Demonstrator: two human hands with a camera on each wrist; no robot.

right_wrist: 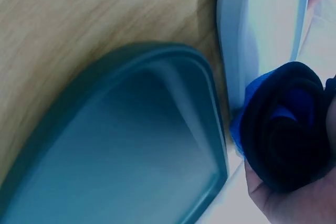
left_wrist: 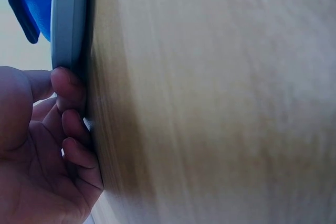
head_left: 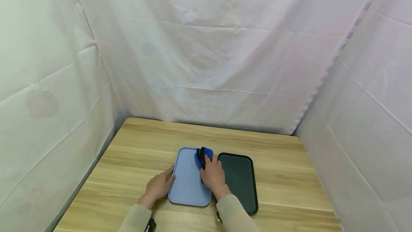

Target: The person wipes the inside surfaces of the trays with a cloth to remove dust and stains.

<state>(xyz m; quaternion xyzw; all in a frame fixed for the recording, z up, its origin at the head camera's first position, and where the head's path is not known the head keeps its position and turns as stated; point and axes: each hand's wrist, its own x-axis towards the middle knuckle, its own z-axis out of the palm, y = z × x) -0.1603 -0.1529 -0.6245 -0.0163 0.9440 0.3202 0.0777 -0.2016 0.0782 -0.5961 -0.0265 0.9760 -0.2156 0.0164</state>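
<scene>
A light blue tray lies on the table in the head view. My left hand holds its left edge; in the left wrist view the curled fingers meet the rim. My right hand grips a folded blue-and-black cloth-like item over the right part of this tray. Seen from the right wrist, that item looks soft and rolled, with a thick dark edge and blue inside; its exact kind is unclear. The hand covers part of it.
Just right of the light blue tray lies a dark green tray, partly behind the right forearm. Both rest on a wood-grain table. White fabric sheets stand around the back and sides.
</scene>
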